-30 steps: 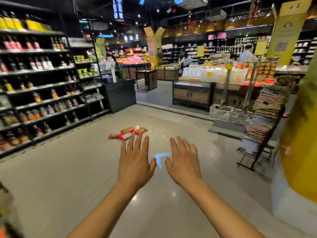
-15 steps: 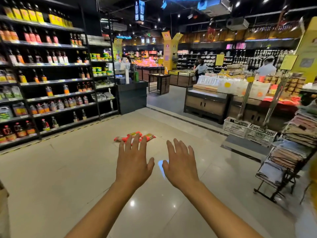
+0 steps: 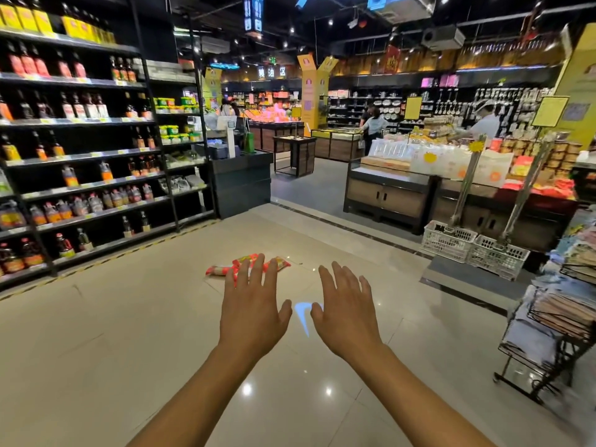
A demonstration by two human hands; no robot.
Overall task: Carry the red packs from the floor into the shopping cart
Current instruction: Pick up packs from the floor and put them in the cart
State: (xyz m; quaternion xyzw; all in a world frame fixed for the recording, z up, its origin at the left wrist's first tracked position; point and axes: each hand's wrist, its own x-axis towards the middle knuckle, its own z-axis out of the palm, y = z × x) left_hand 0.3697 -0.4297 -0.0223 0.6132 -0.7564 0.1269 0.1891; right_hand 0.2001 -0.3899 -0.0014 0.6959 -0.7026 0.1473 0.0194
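Note:
Several red packs (image 3: 219, 270) lie in a small heap on the pale tiled floor ahead of me, partly hidden behind my left fingers. My left hand (image 3: 253, 308) is stretched forward, palm down, fingers straight and spread, holding nothing. My right hand (image 3: 346, 312) is beside it, also flat with fingers spread and empty. Both hands are in the air, short of the packs. No shopping cart is in view.
Dark shelves of bottles (image 3: 80, 175) run along the left. A dark counter (image 3: 242, 182) stands ahead left. Wooden display stands (image 3: 390, 195) and white plastic crates (image 3: 448, 240) are at right, with a wire rack of goods (image 3: 561, 314) at far right. Shoppers stand far back.
The view has swung left and lifted; the yellow pillar at right has left the frame. The packs now sit right behind my left fingertips. Both hands stay flat and empty.

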